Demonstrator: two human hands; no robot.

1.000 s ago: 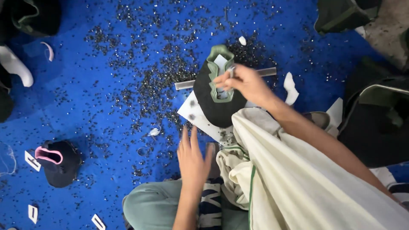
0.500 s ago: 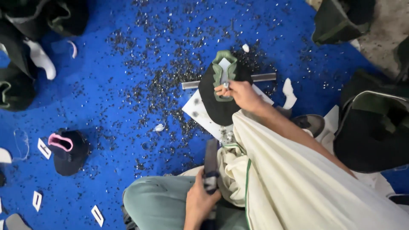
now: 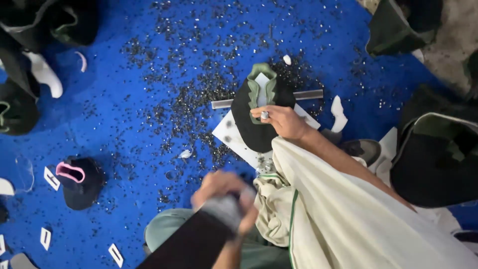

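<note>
From my remote seat I see the right hand [image 3: 281,121] at the centre of the frame, pressed down on a black shoe upper [image 3: 259,117] with a green collar, which lies on a white sheet [image 3: 234,139] on the blue floor covering [image 3: 124,124]. The fingers [image 3: 264,114] curl over the middle of the upper, just below its green tongue, and pinch a small silvery piece [image 3: 265,115] against it; the upper spreads out on all sides from under the fingertips, its green end pointing toward the top of the frame. A flat metal bar [image 3: 303,94] lies under the upper, running left to right. The left hand [image 3: 224,199] is at the lower centre, blurred, clenched around a dark, long tool with a grey head [image 3: 219,214], well apart from the upper and nearer to me. A loose cream cloth [image 3: 348,214] covers the lap at the lower right. Small dark scraps [image 3: 189,94] are scattered over the floor covering around the sheet. At the lower left sits another black piece with a pink edge [image 3: 79,179], with white tags [image 3: 50,178] near it, and more dark shoe parts [image 3: 30,74] are heaped at the upper left.
</note>
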